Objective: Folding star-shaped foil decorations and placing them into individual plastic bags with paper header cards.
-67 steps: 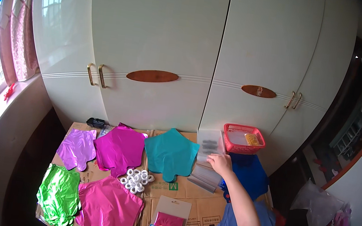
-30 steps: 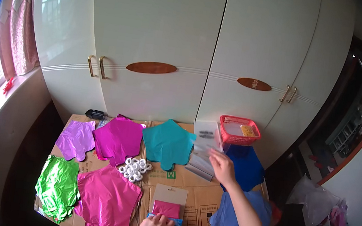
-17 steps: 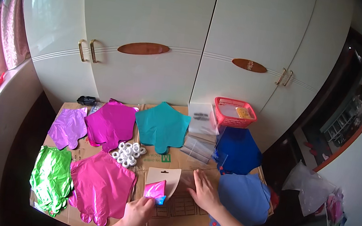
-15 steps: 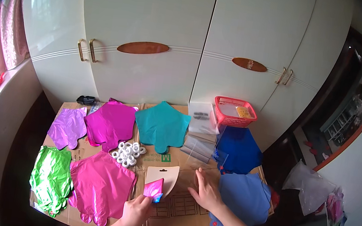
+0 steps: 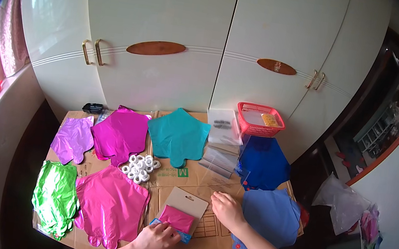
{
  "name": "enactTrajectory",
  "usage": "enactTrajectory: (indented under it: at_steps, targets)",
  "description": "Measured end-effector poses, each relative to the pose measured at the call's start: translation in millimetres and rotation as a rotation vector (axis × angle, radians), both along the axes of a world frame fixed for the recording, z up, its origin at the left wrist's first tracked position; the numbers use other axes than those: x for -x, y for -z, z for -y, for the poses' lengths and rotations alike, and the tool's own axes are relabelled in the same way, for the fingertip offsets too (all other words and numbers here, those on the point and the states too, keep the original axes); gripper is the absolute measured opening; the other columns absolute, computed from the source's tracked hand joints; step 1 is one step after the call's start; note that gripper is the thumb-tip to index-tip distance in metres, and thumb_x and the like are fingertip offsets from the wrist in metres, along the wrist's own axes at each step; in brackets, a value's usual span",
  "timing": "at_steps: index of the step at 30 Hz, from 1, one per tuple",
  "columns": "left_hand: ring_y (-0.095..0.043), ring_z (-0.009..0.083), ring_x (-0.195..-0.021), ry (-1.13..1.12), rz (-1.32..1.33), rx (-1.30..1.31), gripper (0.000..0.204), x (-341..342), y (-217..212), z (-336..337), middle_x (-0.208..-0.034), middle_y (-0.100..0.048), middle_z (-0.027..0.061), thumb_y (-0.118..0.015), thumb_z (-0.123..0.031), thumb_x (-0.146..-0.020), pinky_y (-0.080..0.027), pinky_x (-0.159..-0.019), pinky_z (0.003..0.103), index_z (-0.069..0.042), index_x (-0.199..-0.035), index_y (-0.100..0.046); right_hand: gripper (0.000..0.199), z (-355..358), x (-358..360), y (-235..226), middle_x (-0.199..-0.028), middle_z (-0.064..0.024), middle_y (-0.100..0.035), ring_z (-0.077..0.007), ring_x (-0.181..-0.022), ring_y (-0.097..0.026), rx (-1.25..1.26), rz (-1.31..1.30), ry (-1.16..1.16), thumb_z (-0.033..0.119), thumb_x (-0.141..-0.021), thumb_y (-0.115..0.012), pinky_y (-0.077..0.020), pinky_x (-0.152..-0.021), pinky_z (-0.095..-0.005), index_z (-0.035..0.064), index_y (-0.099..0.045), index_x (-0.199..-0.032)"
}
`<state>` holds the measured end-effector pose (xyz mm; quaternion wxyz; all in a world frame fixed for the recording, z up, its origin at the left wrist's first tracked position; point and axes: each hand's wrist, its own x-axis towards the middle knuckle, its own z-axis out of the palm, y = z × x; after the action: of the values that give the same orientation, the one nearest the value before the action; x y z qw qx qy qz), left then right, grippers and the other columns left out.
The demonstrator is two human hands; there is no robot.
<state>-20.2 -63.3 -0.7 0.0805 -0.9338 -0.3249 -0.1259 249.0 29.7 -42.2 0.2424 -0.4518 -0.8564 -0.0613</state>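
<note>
A tan header card (image 5: 188, 199) with a hang slot and a blue lower part lies tilted on the cardboard. On it rests a folded pink foil balloon (image 5: 178, 218). My left hand (image 5: 157, 240) is closed at the card's lower left edge, its fingers bent over the blue part just below the pink foil. To the right of the card, my right hand (image 5: 228, 211) is closed low over the cardboard, fingertips drawn together. What it holds, if anything, cannot be made out. Clear plastic bags (image 5: 219, 162) lie just beyond that hand.
Flat foil balloons surround the work area: pink (image 5: 112, 204), green (image 5: 55, 196), lilac (image 5: 72, 140), magenta (image 5: 120, 134), teal (image 5: 178, 136), dark blue (image 5: 266, 162), light blue (image 5: 269, 216). White ribbon rolls (image 5: 139, 168) sit mid-left. A red basket (image 5: 259, 129) stands at the back. Cardboard (image 5: 165, 183) covers the table.
The card has turned and now lies flatter, its slot end to the right, with the pink foil spread across it. My left hand moved lower; my right hand's fingers have drawn together.
</note>
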Motion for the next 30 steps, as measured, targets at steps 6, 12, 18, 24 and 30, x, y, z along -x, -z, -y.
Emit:
enactTrajectory:
  at_steps: [6,12,18,24,30]
  targets:
    - [-0.06,0.0132,-0.076,0.029,0.041,-0.074,0.016,-1.8,-1.0,0.0,-0.076,-0.052,0.0002,-0.061,-0.018,-0.067,-0.053,-0.06,0.026,-0.016,-0.082,-0.055,0.014,-3.0,3.3,-14.4,-0.087,-0.0112,-0.066,-0.0276,-0.08,-0.064,0.315,-0.301,0.029,0.009,-0.079,-0.067,-0.0517,-0.07,-0.0357,0.0038,-0.071,-0.091]
    - [-0.061,0.0167,-0.08,0.041,-0.014,-0.024,0.02,0.3,2.6,1.7,-0.077,-0.051,0.0001,-0.06,-0.022,-0.07,-0.055,-0.063,0.029,-0.018,-0.09,-0.056,0.017,-6.8,8.5,-13.1,-0.083,-0.0117,-0.065,-0.0295,-0.074,-0.064,0.395,-0.324,0.031,0.009,-0.079,-0.066,-0.0515,-0.068,-0.036,0.0052,-0.071,-0.095]
    - [-0.061,0.0168,-0.081,0.091,-0.014,-0.024,0.023,0.4,1.3,3.4,-0.081,-0.053,0.0004,-0.06,-0.023,-0.07,-0.055,-0.065,0.03,-0.017,-0.092,-0.057,0.011,-2.4,22.7,-10.3,-0.082,-0.0105,-0.063,-0.0298,-0.072,-0.064,0.309,-0.278,-0.007,0.007,-0.079,-0.065,-0.0525,-0.066,-0.0378,0.0055,-0.07,-0.089]
    - [-0.062,0.0167,-0.084,0.162,0.018,-0.037,0.023,-1.4,0.0,5.4,-0.086,-0.056,0.0016,-0.06,-0.022,-0.07,-0.055,-0.068,0.029,-0.017,-0.092,-0.057,0.006,4.4,39.8,-8.7,-0.079,-0.0075,-0.06,-0.0271,-0.072,-0.063,0.217,-0.259,-0.06,0.007,-0.079,-0.066,-0.0529,-0.064,-0.0365,0.0082,-0.065,-0.084]
    - [-0.062,0.016,-0.081,0.125,0.048,-0.07,0.02,-4.3,-0.3,2.9,-0.082,-0.054,0.001,-0.059,-0.022,-0.07,-0.054,-0.064,0.028,-0.016,-0.09,-0.056,0.006,9.5,45.2,-12.8,-0.075,-0.0068,-0.054,-0.0236,-0.077,-0.06,0.062,-0.052,-0.14,0.007,-0.076,-0.061,-0.0521,-0.067,-0.0356,0.0074,-0.055,-0.075]
